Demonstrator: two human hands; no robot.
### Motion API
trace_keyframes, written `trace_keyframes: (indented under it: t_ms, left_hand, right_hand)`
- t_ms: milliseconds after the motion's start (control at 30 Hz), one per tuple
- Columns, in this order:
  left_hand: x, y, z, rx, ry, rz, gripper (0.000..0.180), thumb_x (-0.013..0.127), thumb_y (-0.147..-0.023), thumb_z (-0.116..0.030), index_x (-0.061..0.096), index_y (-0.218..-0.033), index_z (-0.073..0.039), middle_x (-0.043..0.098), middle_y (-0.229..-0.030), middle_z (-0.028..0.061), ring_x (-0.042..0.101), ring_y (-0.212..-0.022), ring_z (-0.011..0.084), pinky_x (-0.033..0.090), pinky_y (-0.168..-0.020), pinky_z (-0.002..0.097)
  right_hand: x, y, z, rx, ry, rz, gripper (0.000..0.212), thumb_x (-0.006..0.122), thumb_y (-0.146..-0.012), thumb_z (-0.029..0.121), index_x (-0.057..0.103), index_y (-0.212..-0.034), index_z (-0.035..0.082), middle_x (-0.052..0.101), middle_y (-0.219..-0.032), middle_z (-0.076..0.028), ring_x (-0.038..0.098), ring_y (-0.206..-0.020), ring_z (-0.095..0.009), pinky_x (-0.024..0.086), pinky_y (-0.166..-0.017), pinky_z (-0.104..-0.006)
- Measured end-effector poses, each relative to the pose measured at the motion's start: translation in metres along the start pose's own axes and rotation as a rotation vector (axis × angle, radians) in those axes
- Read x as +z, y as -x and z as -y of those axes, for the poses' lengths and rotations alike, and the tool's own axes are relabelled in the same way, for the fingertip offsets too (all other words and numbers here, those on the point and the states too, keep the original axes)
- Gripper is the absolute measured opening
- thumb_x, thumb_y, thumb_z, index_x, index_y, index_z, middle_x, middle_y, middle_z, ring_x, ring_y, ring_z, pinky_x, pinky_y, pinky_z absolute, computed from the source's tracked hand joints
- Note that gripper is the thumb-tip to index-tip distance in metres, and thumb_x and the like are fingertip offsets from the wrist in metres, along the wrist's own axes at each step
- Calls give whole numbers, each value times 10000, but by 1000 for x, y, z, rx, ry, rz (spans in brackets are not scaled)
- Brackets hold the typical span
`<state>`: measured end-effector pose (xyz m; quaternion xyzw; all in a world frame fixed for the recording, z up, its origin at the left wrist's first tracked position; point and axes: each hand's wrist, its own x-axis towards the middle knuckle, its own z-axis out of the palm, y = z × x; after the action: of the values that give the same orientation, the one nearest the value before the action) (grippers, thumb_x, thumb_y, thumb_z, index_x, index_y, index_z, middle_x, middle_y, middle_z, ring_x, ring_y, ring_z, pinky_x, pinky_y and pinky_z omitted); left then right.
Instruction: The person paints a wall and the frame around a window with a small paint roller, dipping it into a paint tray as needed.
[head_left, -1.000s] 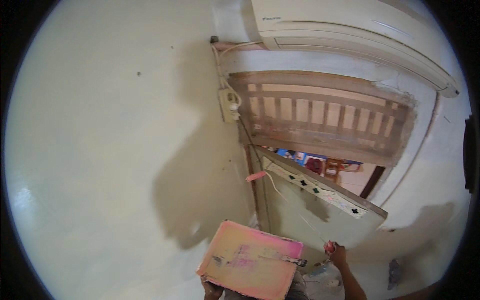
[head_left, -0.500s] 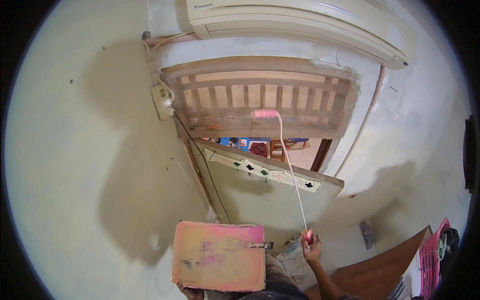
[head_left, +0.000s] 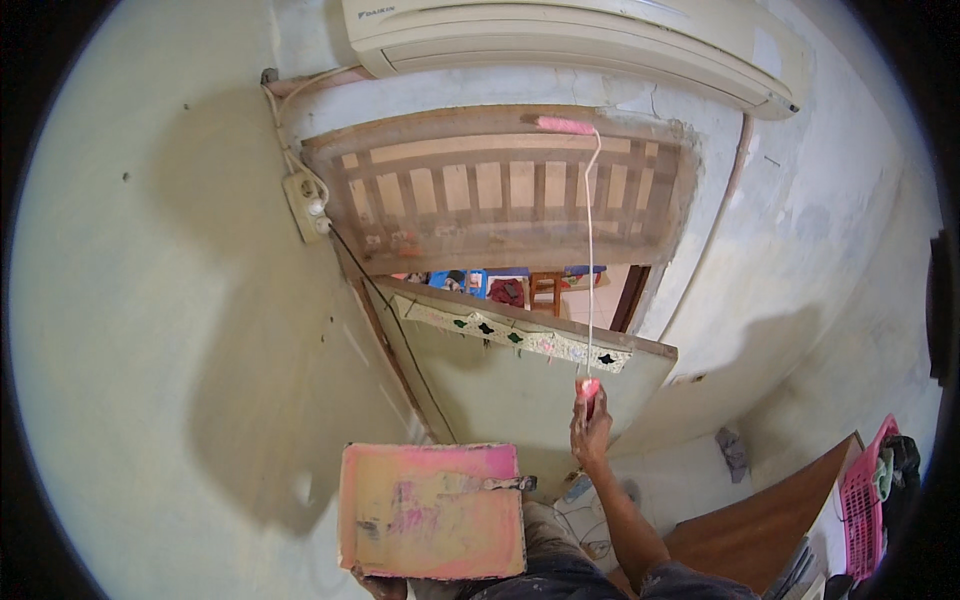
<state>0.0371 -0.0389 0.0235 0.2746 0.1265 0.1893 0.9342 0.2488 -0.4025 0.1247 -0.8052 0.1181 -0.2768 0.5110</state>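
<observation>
My right hand grips the pink handle of a long thin paint roller. Its pink roller head rests high against the top of the wooden slatted vent above the doorway. My left hand holds up a square pink-stained paint tray from below; only the fingertips show under its lower edge. The tray sits left of my right forearm, near the bottom of the view.
An open pale door stands below the vent. A white air conditioner hangs above it. A wall socket with cables is at the vent's left. A pink basket and a brown board lie at lower right.
The roller head has gone up from beside the door edge to the top of the vent. My right hand has risen, and the view has shifted so the doorway sits more central.
</observation>
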Motion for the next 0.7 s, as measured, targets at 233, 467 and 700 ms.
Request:
trace_keyframes:
  t_ms: [233,467,700]
  left_hand:
    - [9,0,3,-12,10,-1,590,337,-905,-477,387,-1322,-63,468,-1298,114,450,-1192,300,371,-1003,456]
    - [13,1,1,-19,8,-9,585,337,-906,-471,387,-1321,-62,467,-1300,114,449,-1193,299,370,-1004,455]
    - [19,2,-4,-6,-2,-10,580,337,-908,-465,386,-1321,-61,465,-1302,114,449,-1193,298,369,-1006,455]
  right_hand:
    - [22,-53,13,-288,50,-152,467,495,-930,199,381,-1312,-44,615,-839,-257,635,-701,-339,495,-655,-378]
    - [48,-82,25,-233,57,-134,517,538,-910,186,364,-1319,-77,607,-759,-280,643,-646,-326,492,-585,-361]
    - [53,-76,15,-306,54,-174,467,547,-902,161,397,-1279,-70,603,-792,-299,619,-692,-434,502,-592,-409]
